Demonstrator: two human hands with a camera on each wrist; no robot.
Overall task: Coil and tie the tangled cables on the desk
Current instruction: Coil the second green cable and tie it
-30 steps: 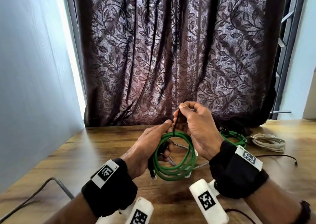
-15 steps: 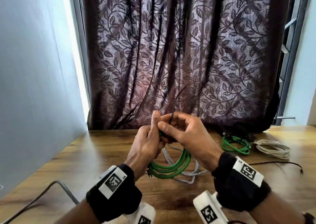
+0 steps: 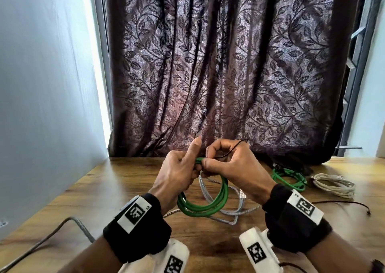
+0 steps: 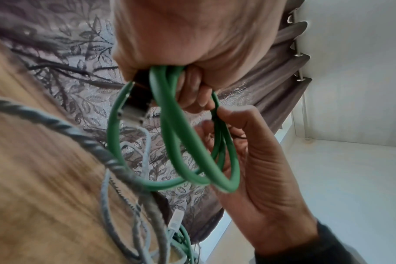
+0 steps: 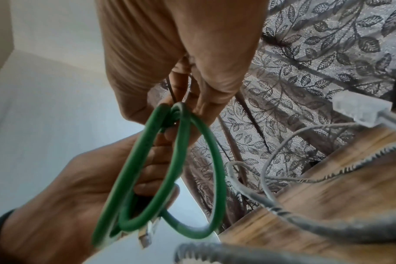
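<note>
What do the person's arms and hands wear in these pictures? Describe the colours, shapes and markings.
The hands are bare: left hand, right hand. Each wrist carries a wide black wrist band with a white rectangular label bearing a black square code marking. Under each wrist sits a rounded white block, also marked with a black square code. No sleeves show.

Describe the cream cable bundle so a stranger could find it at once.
Start at the dark leaf-patterned curtain behind the wooden desk and look to the desk's far right. There a green coil lies by the curtain's hem, and the cream bundle lies just right of it. It is the only pale, off-white coil; its neighbour is green.
</note>
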